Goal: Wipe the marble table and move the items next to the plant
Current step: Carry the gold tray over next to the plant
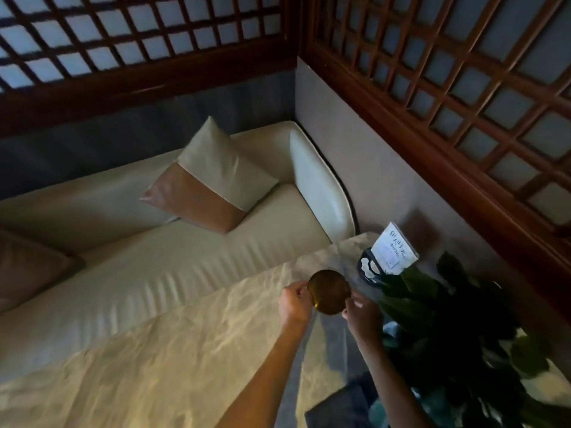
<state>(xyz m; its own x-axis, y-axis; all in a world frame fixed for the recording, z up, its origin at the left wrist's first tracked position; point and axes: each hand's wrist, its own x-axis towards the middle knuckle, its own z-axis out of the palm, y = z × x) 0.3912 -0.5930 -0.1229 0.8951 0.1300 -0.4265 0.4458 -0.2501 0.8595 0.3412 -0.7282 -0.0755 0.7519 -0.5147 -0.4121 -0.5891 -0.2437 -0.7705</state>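
Dark red-brown wooden lattice screens (448, 72) with pale panes close off the corner of the room, and below them a cream leather sofa (154, 242) runs along the wall. On the sofa a two-tone cushion, beige above and tan below (210, 183), stands on one corner against the backrest, and part of a brown cushion (27, 267) shows at the left edge.

Nearer the camera lies the pale, veined marble desk (185, 350), its surface catching warm light on the left and falling into shadow toward the right. Over the desk's far part, both hands hold a round, dark bronze-coloured metal dish (330, 291) between them. The left hand (295, 301) is curled with its fingers pinching the dish's left rim, and the right hand (364, 313) grips the lower right rim with fingers closed on it. Whether the dish touches the desk or is lifted just above it cannot be told.

Just beyond the dish, toward the corner, sits a dark blue rounded object with white markings (369, 268), and leaning behind it is a white card in a clear stand with dark handwriting (394, 247); the writing is too blurred to read. To the right of the hands a plant with large dark green leaves (448, 319) spreads over the desk's right side, its nearest leaves close to the right hand. A dark grey-blue flat shape (343, 406) lies at the bottom edge between the forearms.
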